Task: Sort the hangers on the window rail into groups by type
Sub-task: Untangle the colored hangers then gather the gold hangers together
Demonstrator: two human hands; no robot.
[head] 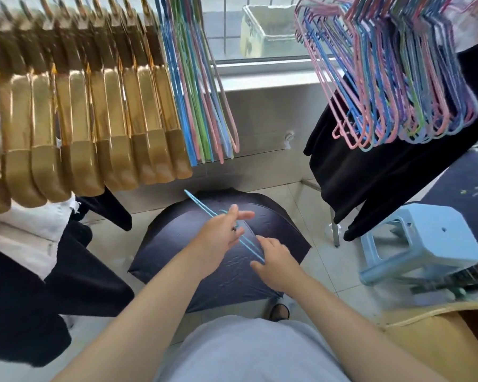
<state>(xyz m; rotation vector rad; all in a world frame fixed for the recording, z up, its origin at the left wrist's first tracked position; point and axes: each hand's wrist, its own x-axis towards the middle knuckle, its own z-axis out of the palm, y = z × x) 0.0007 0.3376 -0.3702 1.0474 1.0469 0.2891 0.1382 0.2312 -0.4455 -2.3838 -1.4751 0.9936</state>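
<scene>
A thin blue wire hanger (pixel 226 227) was held low in front of the person, slanting from upper left to lower right above an opened black umbrella (pixel 218 257) on the tiled floor (pixel 315 260). The left hand (pixel 218 238) gripped it near the middle, fingers curled round the wire with two fingertips stretched forward. The right hand (pixel 276 266) met the hanger's lower right end, its fingers bent against the wire; whether they closed on it could not be told.

Overhead on the left hung a tight row of gold hangers (pixel 80 119), their lower tips ending just above the umbrella's far edge. Directly beside them on the right hung a narrow bunch of pastel wire hangers (pixel 202 106) in blue, green and pink. A wide open gap followed, showing the window sill (pixel 260 75) and the wall below it. Beyond the gap, at upper right, a dense cluster of pink, blue and purple wire hangers (pixel 398 86) hung in front of a black garment (pixel 370 175).

A light blue plastic stool (pixel 425 244) stood on the floor to the right, near the umbrella's right edge but apart from it. Dark and white clothing (pixel 39 257) crowded the left side, leaving the clear room mainly in the middle, over the umbrella.
</scene>
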